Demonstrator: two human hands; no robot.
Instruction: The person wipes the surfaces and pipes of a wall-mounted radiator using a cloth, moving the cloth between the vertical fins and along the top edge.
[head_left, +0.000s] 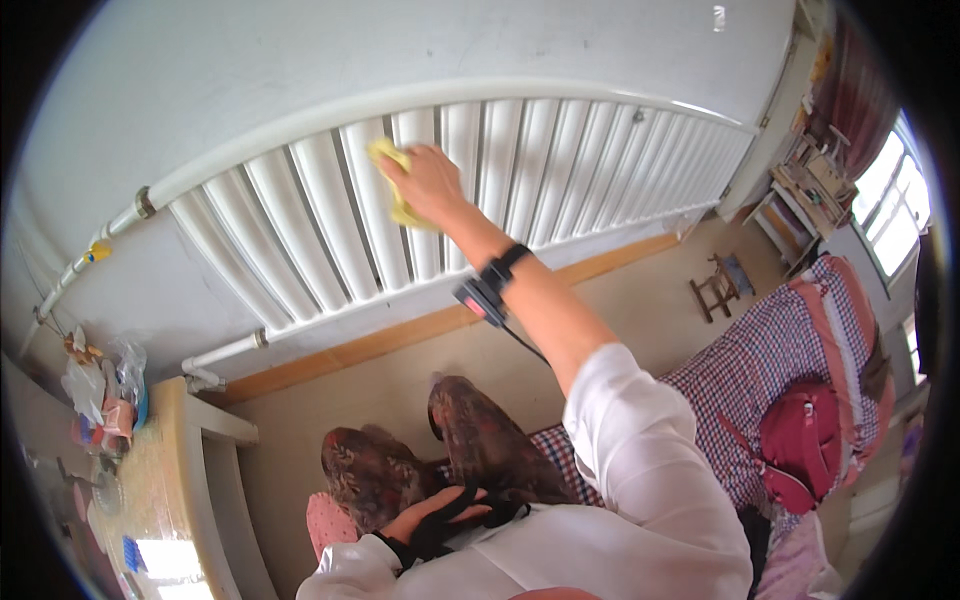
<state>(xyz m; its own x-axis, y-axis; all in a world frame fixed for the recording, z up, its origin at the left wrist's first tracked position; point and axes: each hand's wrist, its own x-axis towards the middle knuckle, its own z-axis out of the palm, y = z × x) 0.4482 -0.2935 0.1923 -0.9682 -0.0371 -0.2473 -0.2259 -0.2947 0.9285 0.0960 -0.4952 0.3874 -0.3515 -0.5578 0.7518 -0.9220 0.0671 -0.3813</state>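
My right hand (429, 180) is stretched forward, its fingers closed on a yellow cloth (397, 191) that lies against the front of a white sectional radiator (517, 165). A black strap with a small device (484, 296) sits on my right wrist, a cable trailing from it. My left hand (450, 510) rests low at my lap near black straps; whether it grips them cannot be told. Patterned dark trousers cover my knees, below the radiator.
At the left stands a table (161, 457), with plastic bags and small items on it. A white pipe (120, 221) bears a yellow valve handle. Right are a checkered bed cover (757, 337), a red backpack (802, 442), a small wooden stool (712, 292) and a window.
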